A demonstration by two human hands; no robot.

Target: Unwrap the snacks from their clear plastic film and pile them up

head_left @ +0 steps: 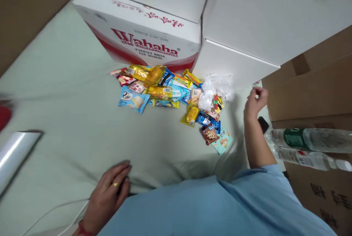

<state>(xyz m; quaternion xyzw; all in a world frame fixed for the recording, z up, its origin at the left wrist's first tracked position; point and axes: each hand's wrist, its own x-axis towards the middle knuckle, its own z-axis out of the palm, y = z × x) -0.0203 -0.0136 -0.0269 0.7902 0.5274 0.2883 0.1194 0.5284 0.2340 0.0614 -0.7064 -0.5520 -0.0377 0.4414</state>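
While most of the writing on the snack packets [159, 92] is too small to read, the red "Wahaha" on the carton [154, 45] right behind them is super clear, with "PURIFIED WATER FOR DRINKING" underneath. The light-blue packet [134, 99] at the front left of the pile has a big "Q" on it, and its long axis runs mostly sideways, right end tipped toward the wearer. The fatter yellow packets lie roughly sideways too. The pile trails right and nearer, past crumpled clear plastic [214, 89], to a brown packet [209, 134] overlapping a mint one [223, 140].

Right hand [257, 100] is up beyond the plastic, thumb and fingers curled into a little loop; can't tell if it's got anything. Left hand [108, 188] rests loosely bent on the pale green sheet [82, 126], nothing visible in it, near a white cable [55, 206].

Around that: plain white boxes [242, 16], brown cardboard [308, 89] and two clear bottles [330, 140] over on the right.
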